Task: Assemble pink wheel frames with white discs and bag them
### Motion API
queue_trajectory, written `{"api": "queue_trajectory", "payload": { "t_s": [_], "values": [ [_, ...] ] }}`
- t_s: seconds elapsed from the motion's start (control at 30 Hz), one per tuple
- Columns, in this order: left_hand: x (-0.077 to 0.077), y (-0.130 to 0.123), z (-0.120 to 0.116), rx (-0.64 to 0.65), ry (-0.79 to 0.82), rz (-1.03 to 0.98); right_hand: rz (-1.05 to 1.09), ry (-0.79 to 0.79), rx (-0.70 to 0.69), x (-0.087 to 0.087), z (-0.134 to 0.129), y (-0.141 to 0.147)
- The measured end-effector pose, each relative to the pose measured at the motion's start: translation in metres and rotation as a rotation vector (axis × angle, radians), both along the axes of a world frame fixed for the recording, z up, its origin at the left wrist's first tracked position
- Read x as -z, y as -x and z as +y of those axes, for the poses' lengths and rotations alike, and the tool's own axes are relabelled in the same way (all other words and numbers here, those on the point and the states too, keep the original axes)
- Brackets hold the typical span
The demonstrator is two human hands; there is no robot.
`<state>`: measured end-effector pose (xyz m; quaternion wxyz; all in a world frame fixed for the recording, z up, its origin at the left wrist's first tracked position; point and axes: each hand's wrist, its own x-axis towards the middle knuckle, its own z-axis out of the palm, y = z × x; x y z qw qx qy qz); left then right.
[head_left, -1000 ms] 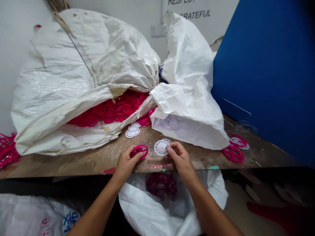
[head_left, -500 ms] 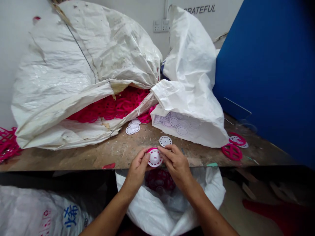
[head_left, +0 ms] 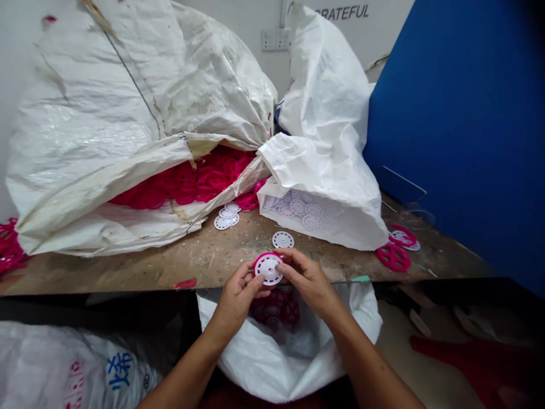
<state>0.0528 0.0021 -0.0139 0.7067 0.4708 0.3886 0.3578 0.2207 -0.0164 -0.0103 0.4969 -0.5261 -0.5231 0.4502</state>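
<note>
I lose part of the magenta-rimmed disc [head_left: 268,268] behind the left fingers [head_left: 251,278]; magenta pieces [head_left: 183,187] vanish under the white woven sack [head_left: 128,85]; wall lettering [head_left: 344,11] cut off above.

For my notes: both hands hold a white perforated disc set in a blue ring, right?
Not quite: the head view shows the ring is magenta, not blue. The rest stands: the left hand and right hand hold the white perforated disc set in it.

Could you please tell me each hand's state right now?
Left hand: closed, holding a magenta plastic ring around a white perforated disc.
Right hand: closed on the same ring.
</note>
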Motion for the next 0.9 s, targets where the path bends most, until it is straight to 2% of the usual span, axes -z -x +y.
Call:
{"api": "queue_trajectory", "payload": {
  "t_s": [0.1,0.23,0.33,0.43,0.5,0.57,0.63,0.7,0.8,0.9],
  "values": [
    [-0.001,-0.001,-0.003,-0.045,-0.027,0.028,-0.030,-0.012,-0.043,0.004,-0.002,0.001],
    [-0.003,-0.002,-0.004,-0.073,0.009,0.052,-0.120,-0.024,-0.007,0.011,-0.006,0.007],
    [0.002,0.001,-0.004,0.007,0.039,0.061,-0.294,-0.086,-0.032,0.011,-0.014,0.007],
    [0.006,0.008,-0.008,0.124,-0.013,0.109,-0.439,-0.136,-0.124,0.004,-0.021,-0.001],
    [0.003,0.015,-0.011,0.221,-0.087,0.198,-0.497,-0.140,-0.175,0.001,-0.019,-0.010],
    [-0.006,0.024,-0.006,0.268,-0.197,0.344,-0.575,-0.155,-0.111,0.001,-0.008,-0.022],
    [-0.018,0.037,0.009,0.198,-0.343,0.484,-0.688,-0.202,0.045,0.009,0.011,-0.032],
    [-0.031,0.055,0.039,0.016,-0.525,0.622,-0.820,-0.238,0.143,0.021,0.033,-0.037],
    [-0.043,0.089,0.101,-0.325,-0.803,0.924,-0.986,-0.241,0.143,0.042,0.053,-0.038],
    [-0.040,0.120,0.169,-0.472,-0.822,1.056,-1.064,-0.281,0.132,0.056,0.056,-0.039]
  ]
}}
